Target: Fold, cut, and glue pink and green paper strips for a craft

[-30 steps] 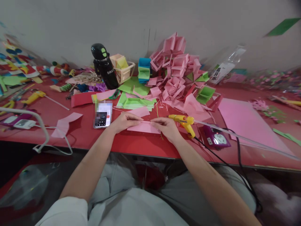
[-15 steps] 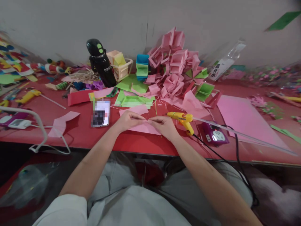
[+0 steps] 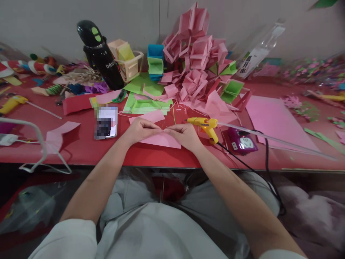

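Note:
Near the table's front edge, my left hand [image 3: 141,130] and my right hand [image 3: 185,136] meet fingertip to fingertip over a sheet of pink paper [image 3: 165,141]. Both thumbs and forefingers pinch a strip of the paper between them; the fingers partly cover the fold. A second pink piece [image 3: 152,117] lies just behind my left hand. To the right of my right hand rests a yellow hot glue gun [image 3: 203,123] with a long clear glue stick [image 3: 269,138] in its back. A phone [image 3: 106,122] lies left of my left hand.
Folded pink paper shapes [image 3: 198,54] pile up at the back. A black bottle [image 3: 101,55] and a plastic water bottle [image 3: 262,50] stand by the wall. Right of the glue gun are a purple power socket [image 3: 242,140] and a large pink sheet [image 3: 280,122]; a white metal frame [image 3: 40,133] is at left.
The view has shifted, so the table's things appear a little higher and further left. Both hands keep their pinch on the pink paper.

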Demonstrator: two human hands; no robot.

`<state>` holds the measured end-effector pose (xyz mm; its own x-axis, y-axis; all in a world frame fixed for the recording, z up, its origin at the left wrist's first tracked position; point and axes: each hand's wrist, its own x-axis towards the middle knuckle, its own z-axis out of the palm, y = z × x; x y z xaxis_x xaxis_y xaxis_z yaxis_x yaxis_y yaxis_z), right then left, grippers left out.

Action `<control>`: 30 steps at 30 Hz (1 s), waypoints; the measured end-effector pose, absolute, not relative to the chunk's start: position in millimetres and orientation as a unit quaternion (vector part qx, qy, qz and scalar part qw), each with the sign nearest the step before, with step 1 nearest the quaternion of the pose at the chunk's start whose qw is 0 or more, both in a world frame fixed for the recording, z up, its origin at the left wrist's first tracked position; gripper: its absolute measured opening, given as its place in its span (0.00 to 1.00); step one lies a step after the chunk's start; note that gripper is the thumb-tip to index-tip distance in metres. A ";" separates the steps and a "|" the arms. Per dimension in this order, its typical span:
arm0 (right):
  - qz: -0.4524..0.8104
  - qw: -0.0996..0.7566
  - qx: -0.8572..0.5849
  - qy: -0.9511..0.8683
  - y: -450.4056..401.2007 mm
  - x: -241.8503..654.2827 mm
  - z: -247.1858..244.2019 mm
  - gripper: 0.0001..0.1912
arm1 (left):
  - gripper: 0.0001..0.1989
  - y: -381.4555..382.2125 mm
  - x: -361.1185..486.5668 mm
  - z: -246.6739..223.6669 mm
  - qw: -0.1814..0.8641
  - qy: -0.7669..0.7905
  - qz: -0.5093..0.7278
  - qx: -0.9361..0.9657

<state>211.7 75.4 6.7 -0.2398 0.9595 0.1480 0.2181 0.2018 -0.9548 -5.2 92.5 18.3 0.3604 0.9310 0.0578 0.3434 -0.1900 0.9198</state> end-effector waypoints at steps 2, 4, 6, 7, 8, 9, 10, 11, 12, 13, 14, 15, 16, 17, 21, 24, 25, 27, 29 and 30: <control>0.439 0.415 -0.443 -0.662 75.1 213.5 10.1 0.09 | 0.11 91.6 -6.5 19.3 0.448 0.448 0.329 0.700; 0.431 0.411 -0.441 -0.671 75.2 215.7 13.5 0.10 | 0.12 91.4 -8.1 20.1 0.455 0.441 0.327 0.701; 0.417 0.402 -0.442 -0.685 75.6 218.3 16.5 0.11 | 0.14 91.6 -10.2 20.8 0.463 0.436 0.324 0.700; 0.409 0.395 -0.443 -0.693 75.7 219.8 17.7 0.11 | 0.15 91.8 -11.5 21.1 0.470 0.433 0.322 0.699; 0.401 0.389 -0.445 -0.700 75.8 221.4 18.7 0.11 | 0.16 91.9 -13.1 21.3 0.476 0.431 0.319 0.697; 0.394 0.384 -0.447 -0.705 75.7 222.9 19.4 0.12 | 0.16 92.0 -14.9 21.3 0.481 0.431 0.317 0.694; 0.389 0.382 -0.448 -0.708 75.4 224.3 19.9 0.12 | 0.17 92.1 -16.8 21.0 0.484 0.431 0.319 0.692; 0.385 0.383 -0.450 -0.709 75.0 225.5 20.3 0.12 | 0.17 92.2 -18.8 20.5 0.482 0.434 0.322 0.689; 0.382 0.385 -0.452 -0.708 74.4 226.4 20.5 0.12 | 0.17 92.4 -20.7 19.7 0.477 0.438 0.327 0.688; 0.381 0.388 -0.453 -0.706 73.8 227.0 20.5 0.11 | 0.17 92.6 -22.4 18.9 0.470 0.443 0.331 0.688; 0.381 0.391 -0.454 -0.704 73.2 227.3 20.5 0.11 | 0.17 92.9 -23.9 18.1 0.462 0.448 0.334 0.688; 0.382 0.392 -0.456 -0.702 72.8 227.4 20.4 0.10 | 0.18 93.2 -25.0 17.6 0.455 0.453 0.337 0.689; 0.384 0.394 -0.457 -0.699 72.5 227.4 20.1 0.10 | 0.18 93.4 -25.8 17.3 0.449 0.458 0.339 0.688; 0.386 0.397 -0.459 -0.694 72.3 227.4 19.7 0.10 | 0.18 93.6 -26.3 17.4 0.444 0.462 0.343 0.687; 0.400 0.412 -0.465 -0.674 72.8 227.9 18.4 0.10 | 0.19 92.7 -26.6 20.4 0.429 0.470 0.368 0.678; 0.400 0.416 -0.473 -0.666 73.3 229.0 17.9 0.10 | 0.20 91.1 -26.7 22.0 0.419 0.485 0.375 0.669; 0.398 0.418 -0.475 -0.664 73.6 229.4 17.6 0.10 | 0.20 90.8 -26.9 22.0 0.415 0.490 0.380 0.665; 0.398 0.425 -0.479 -0.658 74.3 230.5 16.1 0.10 | 0.19 90.9 -27.5 21.5 0.410 0.495 0.390 0.659; 0.402 0.433 -0.478 -0.650 75.3 231.6 13.8 0.10 | 0.19 91.8 -28.4 20.8 0.405 0.497 0.394 0.658; 0.406 0.436 -0.476 -0.647 75.9 232.2 12.6 0.11 | 0.18 92.4 -28.8 20.4 0.402 0.497 0.394 0.660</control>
